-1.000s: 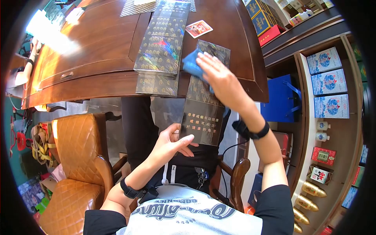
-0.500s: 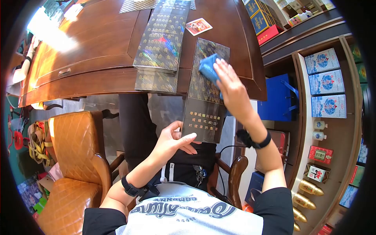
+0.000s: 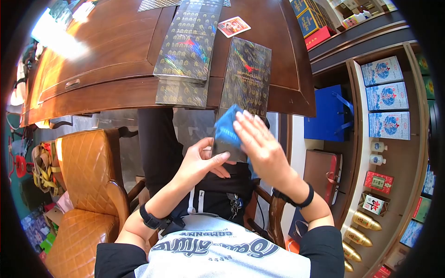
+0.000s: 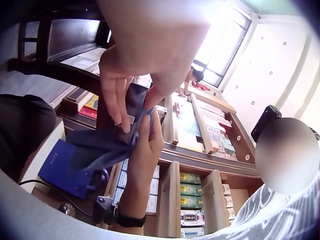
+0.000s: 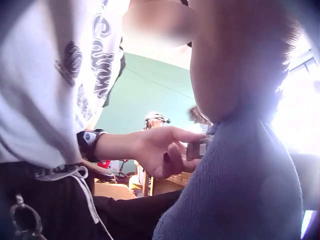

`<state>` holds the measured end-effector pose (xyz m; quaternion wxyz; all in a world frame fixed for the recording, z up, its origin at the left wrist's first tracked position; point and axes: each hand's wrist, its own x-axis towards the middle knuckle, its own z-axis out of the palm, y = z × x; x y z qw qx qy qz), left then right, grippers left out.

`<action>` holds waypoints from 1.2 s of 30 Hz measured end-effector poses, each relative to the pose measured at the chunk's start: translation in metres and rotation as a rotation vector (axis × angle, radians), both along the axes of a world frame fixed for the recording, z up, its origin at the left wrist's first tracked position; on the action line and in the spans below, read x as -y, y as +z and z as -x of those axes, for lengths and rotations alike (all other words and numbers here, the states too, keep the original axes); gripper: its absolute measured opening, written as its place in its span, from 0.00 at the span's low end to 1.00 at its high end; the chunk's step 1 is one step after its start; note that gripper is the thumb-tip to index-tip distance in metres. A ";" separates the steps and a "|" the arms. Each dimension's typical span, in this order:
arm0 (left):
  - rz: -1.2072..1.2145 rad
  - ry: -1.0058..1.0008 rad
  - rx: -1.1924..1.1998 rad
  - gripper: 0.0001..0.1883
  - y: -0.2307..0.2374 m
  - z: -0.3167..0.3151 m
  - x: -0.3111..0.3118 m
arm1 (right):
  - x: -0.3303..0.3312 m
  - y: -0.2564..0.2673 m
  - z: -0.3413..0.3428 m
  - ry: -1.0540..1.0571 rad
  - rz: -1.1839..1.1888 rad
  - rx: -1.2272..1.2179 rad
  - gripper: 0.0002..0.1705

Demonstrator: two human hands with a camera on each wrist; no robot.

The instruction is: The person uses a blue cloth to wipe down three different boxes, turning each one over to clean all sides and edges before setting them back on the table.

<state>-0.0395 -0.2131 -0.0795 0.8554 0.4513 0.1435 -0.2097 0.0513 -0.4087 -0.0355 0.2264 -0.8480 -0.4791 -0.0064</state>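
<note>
A black cigarette carton in clear shiny wrap, with gold pattern and a red mark, slants from the table edge toward the lap. My left hand grips its near end, thumb on top and fingers underneath. Over the lower part lies a blue cloth, held in my right hand with the fingers laid long across it. In the left wrist view the cloth drapes down past the carton's edge. The right wrist view has the cloth in front, partly hiding the carton's end at the left hand.
Left of this carton, more wrapped black cartons lie stacked on the wooden table. A red picture card lies behind. Shelves with blue-white boxes stand at right, beside a blue bag. A tan leather chair is at left.
My right hand has drawn the cloth down the carton from its far part to the near end, covering the gold lettering. My left hand keeps its grip at about the same place.
</note>
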 end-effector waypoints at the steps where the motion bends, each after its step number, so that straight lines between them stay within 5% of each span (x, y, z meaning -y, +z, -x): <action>1: -0.010 -0.002 0.001 0.25 -0.001 -0.002 0.000 | -0.004 -0.004 -0.011 -0.041 -0.016 0.036 0.29; 6: -0.109 -0.025 0.056 0.25 0.003 -0.005 -0.006 | -0.023 -0.010 -0.039 -0.095 -0.038 0.141 0.27; 12: 0.259 0.000 0.004 0.30 -0.005 -0.003 -0.016 | -0.019 0.002 -0.006 0.111 -0.022 0.030 0.27; 18: 0.110 0.116 -0.030 0.33 -0.010 0.001 -0.006 | 0.003 0.006 0.022 0.220 0.055 -0.082 0.28; 29: -0.119 0.052 0.007 0.26 -0.001 -0.009 0.001 | 0.030 0.009 -0.013 -0.184 0.051 0.037 0.34; 36: -0.142 0.170 0.082 0.29 -0.006 -0.020 0.011 | 0.032 0.020 -0.014 -0.416 -0.288 -0.390 0.19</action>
